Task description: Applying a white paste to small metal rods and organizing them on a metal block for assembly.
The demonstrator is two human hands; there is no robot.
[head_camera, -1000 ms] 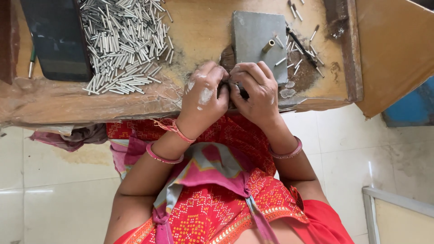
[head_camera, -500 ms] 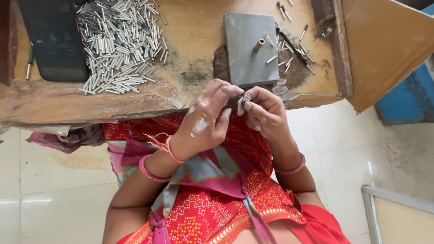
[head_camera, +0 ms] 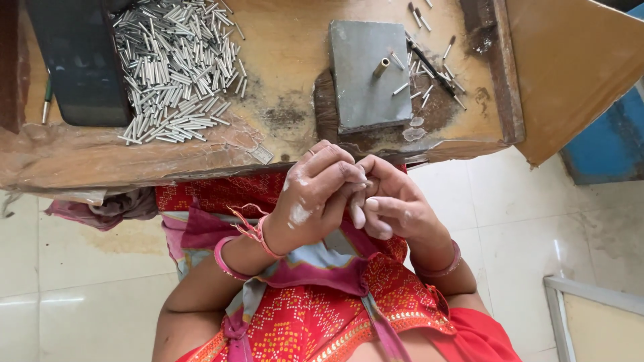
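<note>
Since drawn back off the surface [head_camera: 282, 144], left hand [head_camera: 315, 194] and right hand [head_camera: 392, 204] now pinched together before the block [head_camera: 365, 74], whatever gripped hidden.

Left hand [head_camera: 315, 198] and right hand [head_camera: 392, 201], fingertips seemingly pinched together

Left hand [head_camera: 315, 194] and right hand [head_camera: 392, 204] pressed together below the desk's [head_camera: 282, 53] near edge; fingertips interlock, so whatever sits between them is hidden. Cannot tell what either grips. Dark tray [head_camera: 77, 64] at the desk's far left corner cut off by the top edge. Pile of metal pins [head_camera: 178, 67] runs out of view at the top. Loose pins [head_camera: 429, 74] near the grey block [head_camera: 369, 74] too small to tell apart. Framed panel [head_camera: 597, 315] cut off at the bottom right.
</note>
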